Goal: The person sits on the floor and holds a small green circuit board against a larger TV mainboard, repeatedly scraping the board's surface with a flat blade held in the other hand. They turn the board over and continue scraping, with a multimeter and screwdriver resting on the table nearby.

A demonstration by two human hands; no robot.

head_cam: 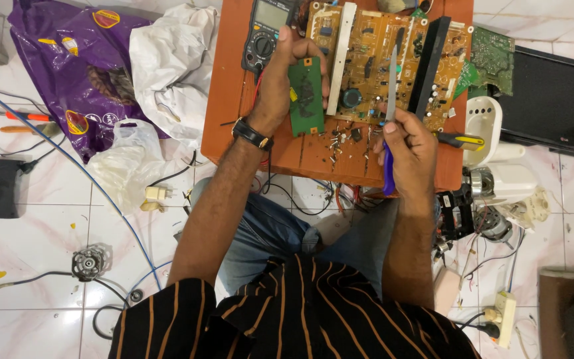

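Head view showed the left hand (280,83) closed on a small flat green circuit board (306,96), held upright on the orange wooden counter (227,100). The right hand (410,143) gripped blue-handled metal tweezers (390,100), tips raised beside it. Loose removed parts (343,136) lay scattered between the hands, so the work looked partway; beyond the hands sat a large tan board (373,60).
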